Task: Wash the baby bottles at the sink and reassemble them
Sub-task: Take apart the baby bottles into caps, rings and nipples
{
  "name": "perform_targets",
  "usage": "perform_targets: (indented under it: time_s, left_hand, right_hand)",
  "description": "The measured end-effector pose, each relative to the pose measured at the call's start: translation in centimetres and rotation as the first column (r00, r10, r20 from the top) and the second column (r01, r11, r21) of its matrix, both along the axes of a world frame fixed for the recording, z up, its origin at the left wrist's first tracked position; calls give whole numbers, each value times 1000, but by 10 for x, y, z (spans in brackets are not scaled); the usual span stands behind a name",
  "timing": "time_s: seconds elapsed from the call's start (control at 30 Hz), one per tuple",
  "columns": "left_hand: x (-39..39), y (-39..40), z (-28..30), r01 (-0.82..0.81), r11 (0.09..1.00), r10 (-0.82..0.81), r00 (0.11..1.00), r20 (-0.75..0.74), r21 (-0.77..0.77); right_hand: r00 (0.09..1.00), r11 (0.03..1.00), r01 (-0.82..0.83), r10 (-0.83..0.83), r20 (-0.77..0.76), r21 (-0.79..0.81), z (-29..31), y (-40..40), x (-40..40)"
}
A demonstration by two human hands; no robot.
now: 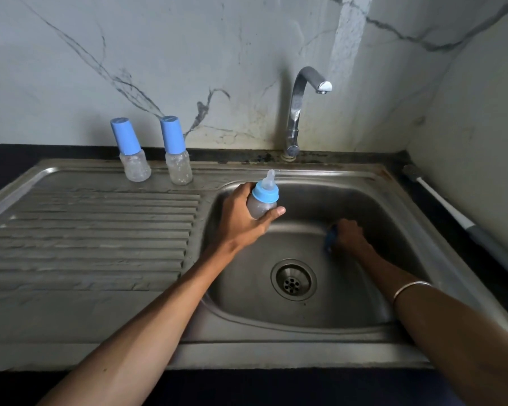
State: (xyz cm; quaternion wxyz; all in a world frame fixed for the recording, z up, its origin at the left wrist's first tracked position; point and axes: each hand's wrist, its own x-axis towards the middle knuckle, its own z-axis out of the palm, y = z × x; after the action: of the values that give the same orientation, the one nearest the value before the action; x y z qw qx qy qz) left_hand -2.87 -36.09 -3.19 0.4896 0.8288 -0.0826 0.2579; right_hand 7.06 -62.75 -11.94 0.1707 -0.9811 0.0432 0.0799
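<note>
Head: no legible writing on bottle

Left hand gripping a capless bottle, nipple up, over the sink basin. Right hand low in the basin, closed around a blue cap. Two capped bottles upright beside the faucet.

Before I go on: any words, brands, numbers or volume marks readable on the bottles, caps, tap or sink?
None can be read.
Held bottle in the left hand: no print shows.
Two capped bottles on the sink rim: faint marks on the clear bodies, too blurred to read.
Tap and sink: no lettering shows.
</note>
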Motion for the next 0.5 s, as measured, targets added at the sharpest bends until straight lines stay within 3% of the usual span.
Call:
perform_targets:
  time_s: [0.5]
  left_hand:
    - [-2, 0, 2, 6, 1000, -6, 1000, -7, 22]
  right_hand:
    - [996, 998, -7, 1, -93, -63, -10, -1, -5]
